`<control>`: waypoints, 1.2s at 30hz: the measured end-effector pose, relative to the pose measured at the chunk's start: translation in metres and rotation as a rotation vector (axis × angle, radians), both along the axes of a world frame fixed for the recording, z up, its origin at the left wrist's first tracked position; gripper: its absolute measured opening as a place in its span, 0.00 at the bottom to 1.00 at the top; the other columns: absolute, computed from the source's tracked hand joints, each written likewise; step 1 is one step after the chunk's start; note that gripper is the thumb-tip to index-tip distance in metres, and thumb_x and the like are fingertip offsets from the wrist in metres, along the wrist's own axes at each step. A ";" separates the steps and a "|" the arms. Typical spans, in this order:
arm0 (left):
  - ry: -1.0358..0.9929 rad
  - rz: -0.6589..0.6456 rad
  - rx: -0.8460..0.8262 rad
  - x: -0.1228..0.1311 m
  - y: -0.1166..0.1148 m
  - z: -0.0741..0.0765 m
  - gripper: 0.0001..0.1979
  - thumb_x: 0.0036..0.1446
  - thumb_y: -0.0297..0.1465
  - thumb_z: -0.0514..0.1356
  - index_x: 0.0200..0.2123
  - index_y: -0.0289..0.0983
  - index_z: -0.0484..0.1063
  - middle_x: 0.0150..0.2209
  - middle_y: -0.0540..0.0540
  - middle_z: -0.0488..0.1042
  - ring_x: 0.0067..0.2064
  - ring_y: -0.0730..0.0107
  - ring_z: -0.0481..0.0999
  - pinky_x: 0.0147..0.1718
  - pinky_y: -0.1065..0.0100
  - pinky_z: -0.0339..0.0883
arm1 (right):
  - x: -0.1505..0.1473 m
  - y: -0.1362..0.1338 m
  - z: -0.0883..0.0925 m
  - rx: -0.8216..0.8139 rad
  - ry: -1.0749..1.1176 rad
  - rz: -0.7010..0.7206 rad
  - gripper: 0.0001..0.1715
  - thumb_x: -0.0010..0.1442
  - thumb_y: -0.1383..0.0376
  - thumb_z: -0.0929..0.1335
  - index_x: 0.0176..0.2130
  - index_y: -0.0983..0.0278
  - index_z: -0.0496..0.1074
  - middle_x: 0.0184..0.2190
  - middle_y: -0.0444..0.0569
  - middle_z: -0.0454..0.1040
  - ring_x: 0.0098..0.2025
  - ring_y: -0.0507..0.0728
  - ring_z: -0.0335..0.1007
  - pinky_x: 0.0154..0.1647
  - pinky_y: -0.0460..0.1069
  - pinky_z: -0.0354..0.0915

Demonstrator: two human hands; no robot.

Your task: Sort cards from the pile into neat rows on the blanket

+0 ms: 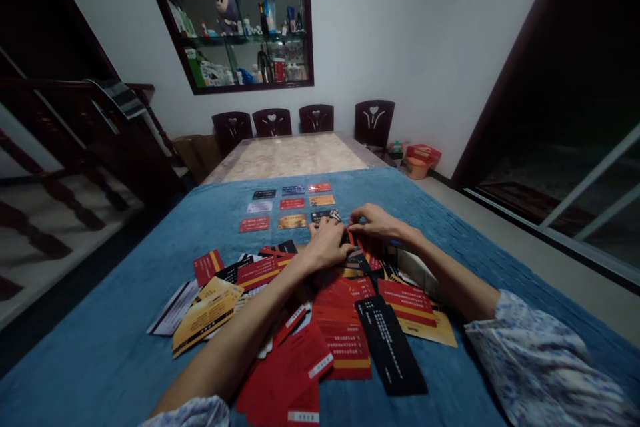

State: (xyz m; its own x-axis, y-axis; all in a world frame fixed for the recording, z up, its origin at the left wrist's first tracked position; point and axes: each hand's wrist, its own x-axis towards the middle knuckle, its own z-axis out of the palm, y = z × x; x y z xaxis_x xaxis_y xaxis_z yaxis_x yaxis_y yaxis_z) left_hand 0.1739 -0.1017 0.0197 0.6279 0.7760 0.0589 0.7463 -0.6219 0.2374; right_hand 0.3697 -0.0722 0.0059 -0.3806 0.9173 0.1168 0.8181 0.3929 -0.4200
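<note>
My left hand (327, 241) reaches over the pile with its fingers apart. Its fingertips rest on the near edge of a black card with a white pattern (331, 214), in the front row of a grid of cards. Close beside it, my right hand (374, 220) has curled fingers pinched at the upper edge of the heap, against a red card (351, 238); its thumb is partly hidden. Below both hands spread loose cards: red ones (345, 340), black ones (393, 347) and yellow-gold ones (210, 310). My left forearm covers part of the heap.
The grid of cards, including a gold card (292, 221) and a red card (254, 223), lies beyond the heap on a blue cloth (125, 293). Farther off are the bare tabletop (295, 155), several dark chairs (317, 119), a wall cabinet (310, 27) and a stair railing (60, 83).
</note>
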 end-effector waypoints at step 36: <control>-0.044 0.091 0.115 -0.007 0.006 -0.001 0.18 0.54 0.39 0.60 0.47 0.37 0.68 0.50 0.38 0.73 0.54 0.46 0.65 0.53 0.43 0.58 | 0.004 -0.001 0.004 0.069 0.190 -0.097 0.19 0.55 0.60 0.69 0.46 0.63 0.78 0.42 0.51 0.80 0.44 0.60 0.73 0.47 0.52 0.65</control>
